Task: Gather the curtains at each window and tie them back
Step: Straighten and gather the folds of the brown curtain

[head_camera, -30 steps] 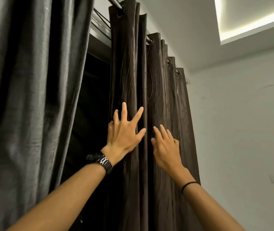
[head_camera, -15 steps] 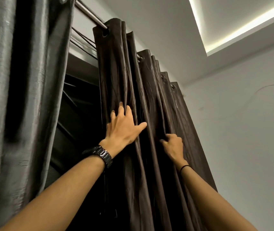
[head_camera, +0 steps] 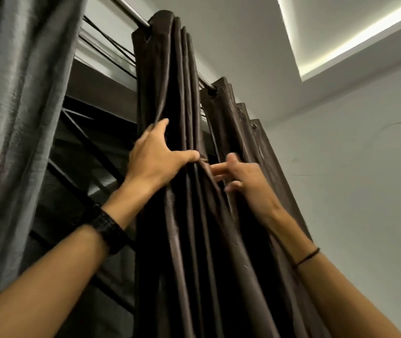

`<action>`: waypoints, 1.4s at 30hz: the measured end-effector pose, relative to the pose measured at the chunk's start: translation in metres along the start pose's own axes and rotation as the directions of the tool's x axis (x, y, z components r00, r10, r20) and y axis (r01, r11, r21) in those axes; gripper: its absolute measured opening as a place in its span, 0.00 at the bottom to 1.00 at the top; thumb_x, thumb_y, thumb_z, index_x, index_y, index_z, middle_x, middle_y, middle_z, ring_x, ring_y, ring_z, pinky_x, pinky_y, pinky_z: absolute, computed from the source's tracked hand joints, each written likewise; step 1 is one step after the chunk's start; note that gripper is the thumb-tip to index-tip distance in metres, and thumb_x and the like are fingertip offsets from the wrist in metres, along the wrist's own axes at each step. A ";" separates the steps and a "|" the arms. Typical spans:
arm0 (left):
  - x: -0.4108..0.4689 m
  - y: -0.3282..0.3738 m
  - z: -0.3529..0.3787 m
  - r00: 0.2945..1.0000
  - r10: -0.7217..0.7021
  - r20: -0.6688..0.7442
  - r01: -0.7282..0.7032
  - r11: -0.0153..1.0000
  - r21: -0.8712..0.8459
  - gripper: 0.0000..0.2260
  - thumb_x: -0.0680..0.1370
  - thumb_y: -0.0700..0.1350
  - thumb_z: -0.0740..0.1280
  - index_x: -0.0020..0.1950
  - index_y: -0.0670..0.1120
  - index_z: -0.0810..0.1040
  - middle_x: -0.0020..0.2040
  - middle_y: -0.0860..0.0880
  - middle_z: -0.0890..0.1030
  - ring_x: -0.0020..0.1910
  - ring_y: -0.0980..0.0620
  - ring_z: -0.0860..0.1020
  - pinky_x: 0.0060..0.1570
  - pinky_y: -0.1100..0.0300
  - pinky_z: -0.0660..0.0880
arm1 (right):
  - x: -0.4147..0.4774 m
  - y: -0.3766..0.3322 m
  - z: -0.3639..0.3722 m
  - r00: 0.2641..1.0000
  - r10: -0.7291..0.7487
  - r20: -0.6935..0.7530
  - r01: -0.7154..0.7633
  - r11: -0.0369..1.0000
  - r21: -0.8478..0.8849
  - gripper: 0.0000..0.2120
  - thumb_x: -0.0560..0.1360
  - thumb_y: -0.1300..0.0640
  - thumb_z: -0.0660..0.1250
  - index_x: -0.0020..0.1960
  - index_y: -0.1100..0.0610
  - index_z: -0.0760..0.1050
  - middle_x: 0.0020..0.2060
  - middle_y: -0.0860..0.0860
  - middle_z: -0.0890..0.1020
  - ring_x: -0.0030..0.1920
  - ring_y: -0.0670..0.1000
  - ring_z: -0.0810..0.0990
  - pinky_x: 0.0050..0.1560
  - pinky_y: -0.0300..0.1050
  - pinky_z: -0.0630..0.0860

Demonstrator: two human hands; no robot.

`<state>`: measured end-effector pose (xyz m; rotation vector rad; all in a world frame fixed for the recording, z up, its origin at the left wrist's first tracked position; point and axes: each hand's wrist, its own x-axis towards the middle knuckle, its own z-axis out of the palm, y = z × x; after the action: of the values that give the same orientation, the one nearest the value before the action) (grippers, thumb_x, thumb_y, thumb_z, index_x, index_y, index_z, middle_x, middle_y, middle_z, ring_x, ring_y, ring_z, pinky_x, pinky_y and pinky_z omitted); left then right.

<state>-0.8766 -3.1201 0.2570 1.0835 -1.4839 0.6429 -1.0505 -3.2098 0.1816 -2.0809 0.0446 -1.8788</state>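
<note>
A: So, what hangs at the far left?

B: At the far left hangs a grey curtain (head_camera: 16,123), shiny, in loose folds. Beside it the window (head_camera: 92,152) is dark, with black bars crossing it. Above runs a metal rod (head_camera: 131,14), going up to the left and down to the right.

A: And the left hand?

B: The left hand (head_camera: 156,158) is raised, with a black watch (head_camera: 108,229) on the wrist. Its fingers (head_camera: 161,125) are closed around the left bunch of folds of the brown curtain (head_camera: 189,240), and the thumb presses the folds from the front. So this hand grips the brown curtain.

A: Where is the brown curtain exactly?

B: It hangs by rings on the rod, in the middle of the view, between the window and the white wall (head_camera: 353,191). The left folds are gathered tight together. More to the right there is a gap on the rod, then other folds with rings.

A: And the right hand?

B: The right hand (head_camera: 245,176) is just beside the left one, a little blurred. It has a thin black band (head_camera: 306,258) on the wrist. Its fingers (head_camera: 219,170) are half spread and touch the folds, not closed on them. At the top right a strip of light (head_camera: 355,37) glows in the ceiling.
</note>
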 end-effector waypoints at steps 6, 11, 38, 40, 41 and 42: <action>-0.012 -0.013 0.034 0.993 0.115 0.006 -0.115 0.993 -0.021 0.52 0.71 0.51 0.78 0.83 0.65 0.45 0.84 0.52 0.59 0.79 0.49 0.66 0.70 0.58 0.64 | 0.009 0.053 -0.008 0.987 0.130 0.097 -0.149 0.963 0.223 0.25 0.83 0.43 0.59 0.70 0.60 0.76 0.65 0.56 0.82 0.68 0.56 0.79 0.75 0.60 0.68; -0.043 -0.018 0.058 0.995 0.084 0.051 -0.078 0.989 -0.123 0.53 0.75 0.40 0.73 0.82 0.65 0.37 0.84 0.47 0.57 0.49 0.71 0.72 0.40 0.85 0.63 | -0.022 0.070 0.016 0.978 0.146 0.149 -0.177 0.958 0.224 0.17 0.84 0.49 0.60 0.71 0.51 0.73 0.64 0.46 0.82 0.65 0.40 0.79 0.67 0.39 0.74; -0.261 -0.101 0.046 0.902 -0.393 0.177 0.358 0.913 0.197 0.31 0.70 0.41 0.79 0.68 0.57 0.72 0.56 0.55 0.75 0.43 0.58 0.79 0.44 0.69 0.74 | -0.194 0.095 0.065 0.918 0.353 0.182 -0.364 0.931 0.034 0.47 0.65 0.66 0.73 0.77 0.40 0.62 0.55 0.42 0.82 0.55 0.46 0.83 0.56 0.42 0.81; -0.267 -0.108 0.042 0.888 -0.419 0.189 0.380 0.900 0.212 0.27 0.71 0.37 0.77 0.64 0.58 0.74 0.50 0.52 0.80 0.38 0.55 0.82 0.40 0.69 0.76 | -0.201 0.092 0.066 0.903 0.384 0.192 -0.391 0.921 -0.003 0.43 0.67 0.68 0.73 0.75 0.41 0.65 0.54 0.42 0.82 0.54 0.47 0.82 0.56 0.46 0.83; -0.269 -0.109 0.038 0.882 -0.433 0.186 0.389 0.892 0.229 0.25 0.72 0.36 0.77 0.61 0.57 0.75 0.44 0.51 0.81 0.39 0.56 0.83 0.40 0.68 0.76 | -0.203 0.089 0.066 0.897 0.396 0.197 -0.401 0.916 -0.013 0.40 0.68 0.68 0.73 0.73 0.41 0.67 0.53 0.41 0.82 0.53 0.47 0.82 0.55 0.45 0.83; -0.269 -0.111 0.035 0.881 -0.439 0.176 0.392 0.885 0.250 0.21 0.72 0.36 0.76 0.58 0.57 0.77 0.38 0.52 0.80 0.42 0.57 0.83 0.41 0.68 0.76 | -0.202 0.085 0.066 0.894 0.400 0.202 -0.406 0.914 -0.015 0.37 0.68 0.67 0.73 0.70 0.40 0.69 0.52 0.41 0.82 0.51 0.47 0.82 0.52 0.45 0.83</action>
<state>-0.8090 -3.1245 -0.0287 1.6326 -1.3280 0.3777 -0.9951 -3.2257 -0.0404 -2.0393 0.3712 -1.4099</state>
